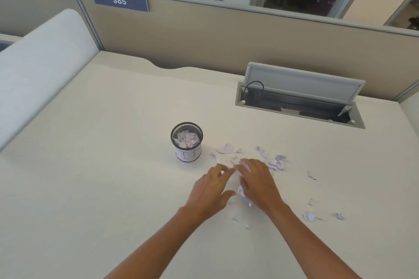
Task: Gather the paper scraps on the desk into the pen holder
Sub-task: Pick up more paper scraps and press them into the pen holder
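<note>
Cream desk (113, 188) lies under both my hands. The pen holder (186, 141), black mesh, stands just beyond my left hand (210, 190) and already has paper inside. My right hand (258, 184) and the left have fingers spread and curved around the paper scraps (229, 161). I judge them very light and thin; better scoop from the edges. How many scraps lie under my palms I cannot tell.

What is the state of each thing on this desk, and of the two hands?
Pen holder: upright, partly filled with scraps.
Paper scraps: many scattered on the desk.
Cable hatch: lid open.
Left hand: open, cupping scraps.
Right hand: open, on scraps.
</note>
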Available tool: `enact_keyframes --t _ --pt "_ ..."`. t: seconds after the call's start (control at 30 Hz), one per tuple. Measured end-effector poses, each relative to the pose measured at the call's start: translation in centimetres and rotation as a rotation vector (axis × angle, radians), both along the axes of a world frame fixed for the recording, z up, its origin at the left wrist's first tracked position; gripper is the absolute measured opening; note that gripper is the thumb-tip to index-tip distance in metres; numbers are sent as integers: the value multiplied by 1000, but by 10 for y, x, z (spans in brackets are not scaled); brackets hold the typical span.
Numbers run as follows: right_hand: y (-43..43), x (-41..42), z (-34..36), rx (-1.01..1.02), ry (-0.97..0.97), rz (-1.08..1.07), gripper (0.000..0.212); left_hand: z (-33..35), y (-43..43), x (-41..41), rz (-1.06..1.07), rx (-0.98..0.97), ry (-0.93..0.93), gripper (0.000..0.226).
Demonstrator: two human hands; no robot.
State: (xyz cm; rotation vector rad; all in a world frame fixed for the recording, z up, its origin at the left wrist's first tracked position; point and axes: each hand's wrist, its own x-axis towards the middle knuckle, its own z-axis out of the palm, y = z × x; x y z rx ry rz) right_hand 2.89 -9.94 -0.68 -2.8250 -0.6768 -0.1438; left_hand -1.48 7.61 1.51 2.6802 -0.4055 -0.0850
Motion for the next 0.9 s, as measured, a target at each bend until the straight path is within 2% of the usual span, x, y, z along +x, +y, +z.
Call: enact_keyframes --t 0.13,0.27,0.37,0.5,0.6,0.67,0.73,0.9 --pt "-15 26 7 -32 78 -294 38 -10 -16 26 42 93 131 94" --pt "-37 38 9 -160 286 -503 50 -12 -24 51 14 189 186 107" --pt "-44 32 5 -112 432 -497 52 -12 -28 64 7 217 265 112" --pt "-45 5 5 -10 401 -360 47 -16 -33 70 -32 240 330 109" --pt "-59 -13 14 172 354 -357 49 -18 -37 66 -79 151 325 107" --pt "-82 -17 21 257 286 -466 48 -17 -39 63 -103 94 319 105" --pt "-114 -20 25 245 273 -653 49 -14 -41 58 -100 67 319 104" --pt "-186 -39 27 67 509 -1149 52 -10 -38 44 -5 151 317 117"
